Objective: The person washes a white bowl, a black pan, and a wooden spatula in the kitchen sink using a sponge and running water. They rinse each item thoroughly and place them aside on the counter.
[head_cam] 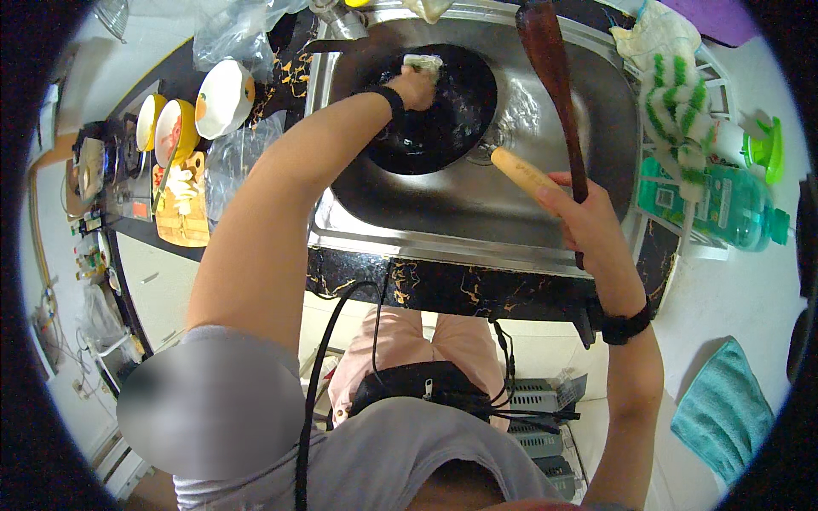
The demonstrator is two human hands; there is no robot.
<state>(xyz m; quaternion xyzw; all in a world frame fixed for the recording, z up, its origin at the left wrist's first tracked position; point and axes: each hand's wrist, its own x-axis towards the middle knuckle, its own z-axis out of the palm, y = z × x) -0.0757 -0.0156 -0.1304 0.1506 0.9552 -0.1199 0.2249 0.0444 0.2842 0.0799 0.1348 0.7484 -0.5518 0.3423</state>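
A black wok (pixel 441 144) sits tilted in the stainless steel sink (pixel 447 204), its inside wet and shiny. My left hand (pixel 412 89) reaches into the wok near its far wall, gripping a pale scrubbing pad (pixel 423 62). Over the sink's right side, my right hand (pixel 591 220) is closed around a pale wooden handle (pixel 521 171) that points toward the wok's rim. Whether this handle joins the wok I cannot tell. A dark wooden spatula (pixel 555 70) also passes through the right hand's grip, with its broad end away from me.
Left on the counter are bowls (pixel 223 99), a cutting board (pixel 182 227) with cut food, and plastic bags (pixel 233 29). A faucet (pixel 339 19) stands behind the sink. At right are a green dish soap bottle (pixel 735 204), a striped cloth (pixel 677 108) and a teal towel (pixel 728 409).
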